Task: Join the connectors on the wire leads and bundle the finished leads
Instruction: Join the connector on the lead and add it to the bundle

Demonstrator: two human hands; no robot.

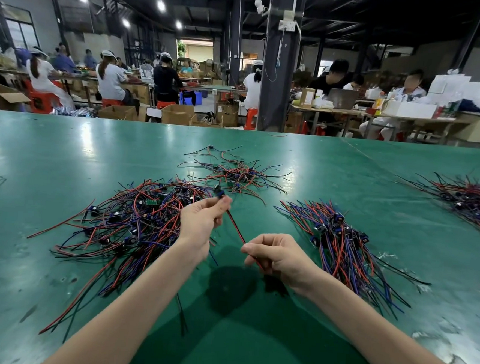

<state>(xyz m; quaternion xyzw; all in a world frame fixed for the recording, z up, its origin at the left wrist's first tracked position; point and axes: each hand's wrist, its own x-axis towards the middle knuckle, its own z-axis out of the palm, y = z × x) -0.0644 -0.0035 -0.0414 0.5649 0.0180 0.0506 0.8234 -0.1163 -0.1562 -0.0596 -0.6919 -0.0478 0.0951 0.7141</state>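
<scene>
The left hand (199, 224) is raised over the green table (64, 155) near its middle. Its thumb and forefinger are closed in a pinch on the far end of 1 wire lead (237, 230). A small dark connector (219, 192), blue and black, stands just past those fingertips on their far side, touching them.

From that pinch the lead runs straight and taut, nearer and to the right, into the right hand (280, 258). This hand is nearer than the left one and to its right. Its fingers are curled, and its thumb and forefinger grip the lead. The lead's near end goes into the curled fingers and is hidden. The lead is thin, 1 red wire and 1 black wire lying side by side.

4 heaps of similar leads lie on the table:
- A large tangled heap (128, 222) spreads left of the left hand, in red, black and blue-purple, with small connectors and green boards among the wires.
- A smaller loose heap (233, 175) lies farther off, beyond the connector.
- A combed heap (342, 246) lies right of the right hand, its wires roughly parallel and its blue connectors gathered toward the far end.
- A fourth heap (470, 198) lies at the far right edge.

Beyond the table, seated workers (109, 80) sit at other benches.
</scene>
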